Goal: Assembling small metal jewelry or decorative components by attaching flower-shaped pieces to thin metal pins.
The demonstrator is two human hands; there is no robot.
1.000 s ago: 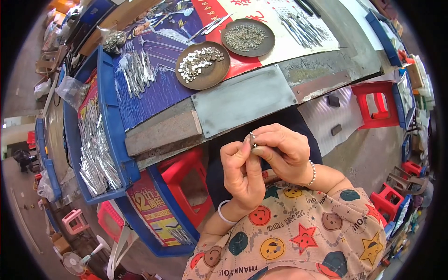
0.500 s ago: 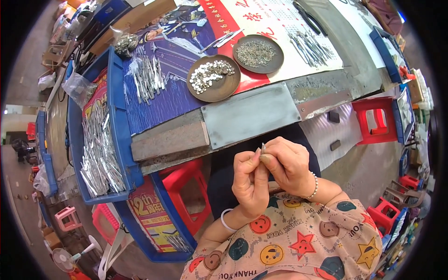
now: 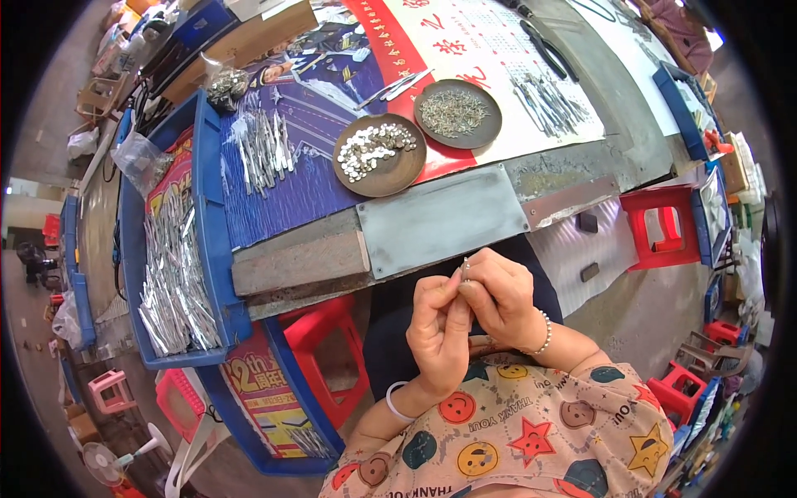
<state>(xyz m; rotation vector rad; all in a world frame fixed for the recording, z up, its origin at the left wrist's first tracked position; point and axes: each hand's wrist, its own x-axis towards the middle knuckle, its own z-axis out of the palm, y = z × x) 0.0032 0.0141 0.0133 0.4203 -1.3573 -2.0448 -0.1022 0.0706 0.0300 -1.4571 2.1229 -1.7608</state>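
My left hand [image 3: 440,336] and my right hand [image 3: 503,300] meet in front of my body, just off the table's near edge. Both are closed in a pinch, fingertips pressed together. A small shiny metal piece [image 3: 466,264] sticks up between the fingertips; most of it is hidden, so its kind does not show. Beyond my hands lies a flat grey metal plate [image 3: 444,222] on the table edge. Two round brown dishes stand behind it: one dish [image 3: 378,184] bears small silvery discs [image 3: 369,149], the other dish [image 3: 490,133] a heap of thin pins [image 3: 452,112].
At left a blue crate [image 3: 217,274] holds many slim silvery metal pieces [image 3: 178,286]. More slim pieces [image 3: 264,149] lie on the blue poster, and others [image 3: 552,104] near black-handled pliers [image 3: 550,51]. Red stools [image 3: 332,344] stand under the table and at right [image 3: 660,232].
Both hands have shifted slightly left in the picture, still pinched together around the small metal piece. The whole view has also tilted a little. Dishes and crate keep their places.
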